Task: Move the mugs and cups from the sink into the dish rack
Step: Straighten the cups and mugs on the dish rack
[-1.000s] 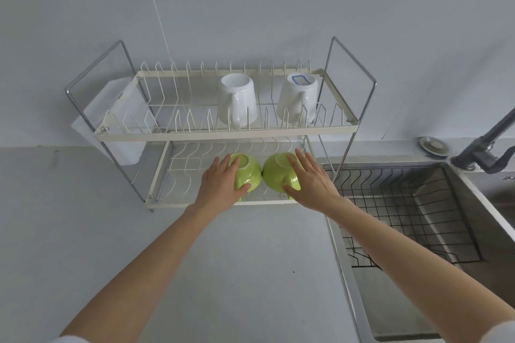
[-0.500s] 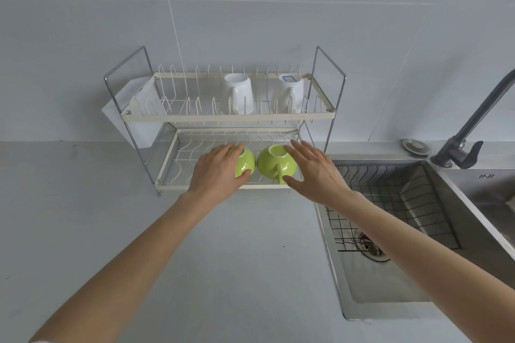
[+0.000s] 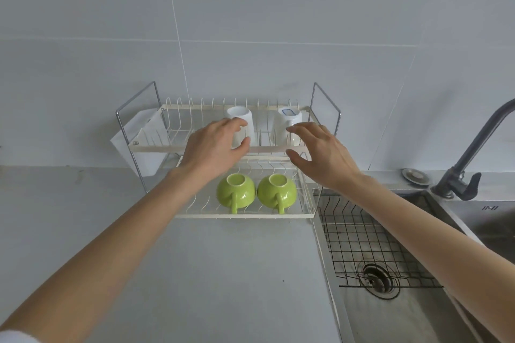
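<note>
Green cups (image 3: 235, 193) (image 3: 276, 193) sit upside down, side by side, on the dish rack's (image 3: 245, 215) lower tier, handles toward the person, directly below both hands. Left hand (image 3: 211, 149) and right hand (image 3: 323, 156) hang loose and empty before the white mugs (image 3: 242, 127) (image 3: 284, 127) above, the left nearer. A second ago each hand rested on a cup; the sink (image 3: 390, 312) holds none.

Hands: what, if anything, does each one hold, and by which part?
Nothing. The left hand and right hand are open, above the green cups, empty.
</note>
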The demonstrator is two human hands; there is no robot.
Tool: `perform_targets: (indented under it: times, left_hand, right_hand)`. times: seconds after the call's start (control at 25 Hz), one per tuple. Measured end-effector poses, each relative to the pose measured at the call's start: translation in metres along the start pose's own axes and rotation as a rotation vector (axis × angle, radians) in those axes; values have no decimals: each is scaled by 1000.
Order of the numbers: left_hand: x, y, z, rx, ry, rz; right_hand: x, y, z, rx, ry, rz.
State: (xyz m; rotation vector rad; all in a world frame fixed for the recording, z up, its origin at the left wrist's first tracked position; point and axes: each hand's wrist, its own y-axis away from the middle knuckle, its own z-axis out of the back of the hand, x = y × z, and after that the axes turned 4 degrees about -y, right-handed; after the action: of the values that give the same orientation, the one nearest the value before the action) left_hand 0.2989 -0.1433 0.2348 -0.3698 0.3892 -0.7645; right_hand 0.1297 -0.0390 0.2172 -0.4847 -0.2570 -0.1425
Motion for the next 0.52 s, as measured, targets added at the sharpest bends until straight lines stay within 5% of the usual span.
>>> perform_targets:
  times: [0.2,0.52]
  left_hand:
    - [10,-46,9,55,-39,25]
    - [32,-100,-27,402,-22,84]
  right_hand:
    - [-8,-40,12,32,3,-43]
    - [-33,-95,0,271,-17,-205]
